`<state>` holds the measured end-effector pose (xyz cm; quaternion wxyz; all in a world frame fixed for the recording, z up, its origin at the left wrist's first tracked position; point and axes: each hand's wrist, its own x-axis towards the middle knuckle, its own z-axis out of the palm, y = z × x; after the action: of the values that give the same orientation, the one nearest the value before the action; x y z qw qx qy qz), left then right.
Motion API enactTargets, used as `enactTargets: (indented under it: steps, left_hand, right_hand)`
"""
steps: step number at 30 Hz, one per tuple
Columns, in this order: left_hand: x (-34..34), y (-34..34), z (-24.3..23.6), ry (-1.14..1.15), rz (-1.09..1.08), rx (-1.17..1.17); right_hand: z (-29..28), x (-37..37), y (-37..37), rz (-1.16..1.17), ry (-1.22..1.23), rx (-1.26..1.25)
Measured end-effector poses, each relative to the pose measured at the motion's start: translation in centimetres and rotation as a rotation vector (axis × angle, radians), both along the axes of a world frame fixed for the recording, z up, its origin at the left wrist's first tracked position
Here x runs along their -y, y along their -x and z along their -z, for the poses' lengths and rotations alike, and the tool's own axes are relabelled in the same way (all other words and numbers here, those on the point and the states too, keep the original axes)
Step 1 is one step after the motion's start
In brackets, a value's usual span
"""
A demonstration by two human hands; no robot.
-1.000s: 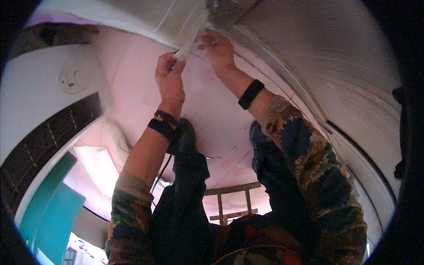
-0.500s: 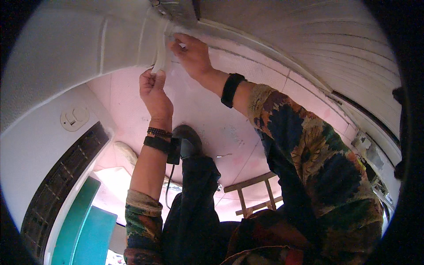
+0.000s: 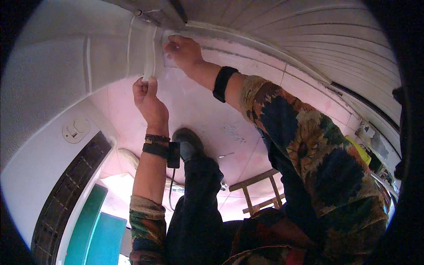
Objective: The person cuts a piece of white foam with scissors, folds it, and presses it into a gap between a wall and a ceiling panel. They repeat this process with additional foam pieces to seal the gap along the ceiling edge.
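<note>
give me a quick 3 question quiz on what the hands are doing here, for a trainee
1. True or false: the left hand pinches the lower end of the white strip.
2. The right hand presses on: A) the pink wall, B) the wooden stool, C) the round white fitting.
3. What dark thing sits on the right wrist?

Key: 1 true; 2 A; 3 a black band.

White strip [image 3: 149, 62], pink wall [image 3: 207, 115], black wristband [image 3: 222, 84], multicoloured patterned sleeve [image 3: 309, 150], teal panel [image 3: 95, 225]
</note>
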<state>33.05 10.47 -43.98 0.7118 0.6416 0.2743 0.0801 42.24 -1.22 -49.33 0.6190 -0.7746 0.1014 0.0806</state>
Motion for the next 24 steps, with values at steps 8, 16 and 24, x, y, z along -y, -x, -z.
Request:
enactTargets:
  steps: [8,16,24]
  left_hand:
    - [-0.1,0.1,-0.2,0.006,-0.001,-0.006]
    - [-0.3,0.2,-0.1,0.057,0.021,0.028]
    - [-0.2,0.2,-0.4,0.027,0.019,-0.006]
  right_hand:
    - [0.6,-0.3,-1.8,0.087,-0.116,-0.078]
    - [-4.8,-1.2,-2.1,0.118,-0.038,-0.124]
    - [-4.2,-1.2,-2.7,0.047,0.210,0.101]
